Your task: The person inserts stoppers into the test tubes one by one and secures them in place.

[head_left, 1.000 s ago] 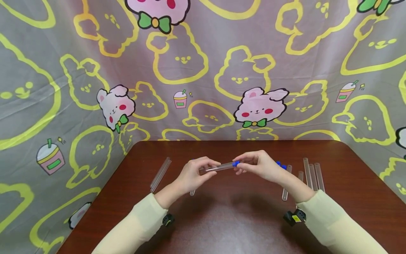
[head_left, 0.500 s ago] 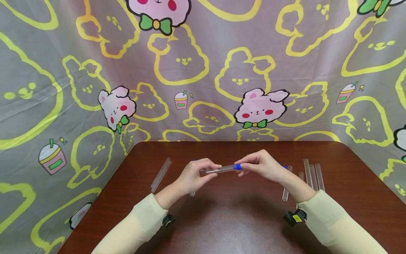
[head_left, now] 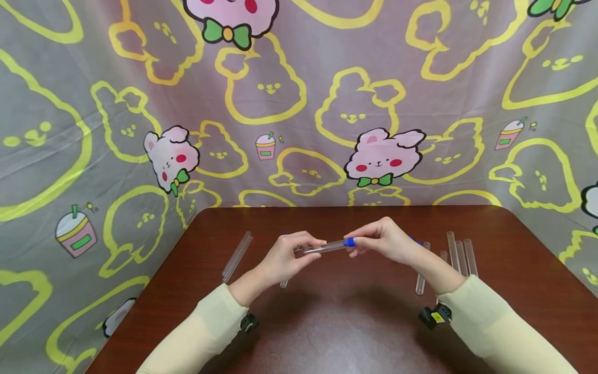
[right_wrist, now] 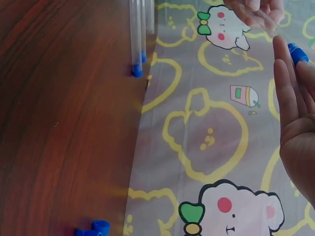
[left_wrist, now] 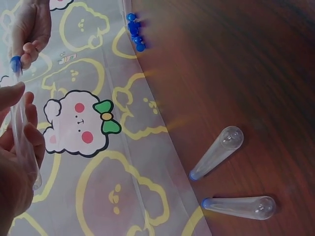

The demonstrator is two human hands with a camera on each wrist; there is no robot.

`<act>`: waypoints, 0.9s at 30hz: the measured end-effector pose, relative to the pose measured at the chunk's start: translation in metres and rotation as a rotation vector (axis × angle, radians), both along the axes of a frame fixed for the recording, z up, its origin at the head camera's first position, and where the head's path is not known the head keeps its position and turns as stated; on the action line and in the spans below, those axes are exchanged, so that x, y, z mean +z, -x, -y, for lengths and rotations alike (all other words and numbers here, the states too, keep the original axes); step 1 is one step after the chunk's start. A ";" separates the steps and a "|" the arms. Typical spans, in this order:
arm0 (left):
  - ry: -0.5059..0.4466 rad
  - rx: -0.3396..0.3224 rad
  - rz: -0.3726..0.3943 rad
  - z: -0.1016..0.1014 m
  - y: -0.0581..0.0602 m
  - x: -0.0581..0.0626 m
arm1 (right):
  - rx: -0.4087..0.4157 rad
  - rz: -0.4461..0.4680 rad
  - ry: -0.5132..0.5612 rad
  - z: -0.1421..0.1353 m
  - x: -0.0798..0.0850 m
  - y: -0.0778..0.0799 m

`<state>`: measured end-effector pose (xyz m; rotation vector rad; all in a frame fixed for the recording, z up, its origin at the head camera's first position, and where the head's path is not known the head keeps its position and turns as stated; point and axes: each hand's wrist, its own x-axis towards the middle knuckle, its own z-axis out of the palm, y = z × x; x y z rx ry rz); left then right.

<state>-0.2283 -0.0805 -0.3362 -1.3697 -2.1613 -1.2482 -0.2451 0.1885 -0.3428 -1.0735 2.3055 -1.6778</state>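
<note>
A clear test tube [head_left: 330, 246] is held nearly level above the table, between both hands. My left hand [head_left: 287, 257] grips its rounded end between thumb and fingers. At the tube's mouth sits a blue cap [head_left: 349, 242], which my right hand [head_left: 385, 241] pinches with thumb and fingertips. The left wrist view shows the tube [left_wrist: 18, 130] lying along the left fingers, with the cap [left_wrist: 15, 64] at its far end. In the right wrist view the blue cap [right_wrist: 298, 53] is beside the right thumb, partly covered.
Two tubes [head_left: 236, 257] lie on the left of the brown table [head_left: 336, 327]; another tube [head_left: 284, 284] is partly hidden behind the left hand. Several tubes [head_left: 460, 257] lie on the right. Loose blue caps [left_wrist: 134, 29] cluster near the far edge, before a patterned curtain [head_left: 299, 171].
Both hands keep their hold on the tube and cap. The right hand has shifted only slightly, and it now covers more of the loose caps behind it.
</note>
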 end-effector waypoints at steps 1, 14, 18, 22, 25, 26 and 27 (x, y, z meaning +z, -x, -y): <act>-0.004 0.000 0.007 0.000 0.000 0.000 | -0.005 0.002 -0.002 0.000 0.001 0.000; 0.026 0.100 0.150 0.010 0.008 -0.014 | -0.064 0.017 0.004 -0.006 -0.005 0.003; 0.050 0.140 0.177 0.020 0.025 -0.035 | -0.087 0.008 -0.036 -0.011 -0.004 0.002; 0.072 0.172 0.188 0.027 0.031 -0.041 | -0.091 -0.002 -0.083 -0.016 -0.005 0.001; 0.101 0.202 0.194 0.031 0.033 -0.042 | -0.100 -0.009 -0.118 -0.019 -0.007 0.000; 0.111 0.213 0.195 0.032 0.033 -0.042 | -0.107 -0.019 -0.131 -0.020 -0.008 0.000; 0.119 0.221 0.197 0.033 0.034 -0.042 | -0.112 -0.029 -0.143 -0.021 -0.009 0.000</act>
